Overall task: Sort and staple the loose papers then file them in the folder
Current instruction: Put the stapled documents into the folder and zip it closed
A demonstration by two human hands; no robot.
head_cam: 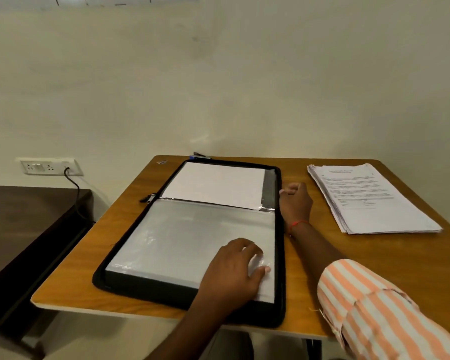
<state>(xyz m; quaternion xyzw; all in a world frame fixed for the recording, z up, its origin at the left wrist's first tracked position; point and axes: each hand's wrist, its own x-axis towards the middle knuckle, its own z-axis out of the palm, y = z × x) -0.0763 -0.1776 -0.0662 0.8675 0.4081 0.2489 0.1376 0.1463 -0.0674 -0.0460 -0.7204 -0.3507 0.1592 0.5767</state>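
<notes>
Head view: left hand [234,266] presses flat on the folder [179,237]; right hand [295,201] at its edge, grip indeterminate; stacked papers [369,198], if unstapled, may scatter when lifted.

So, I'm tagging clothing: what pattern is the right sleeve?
Orange-and-white stripes on the sleeve, seen in the head view.

Left hand [234,268] palm down with fingers [247,249] spread, right hand [295,201] farther forward, fingers curled
</notes>
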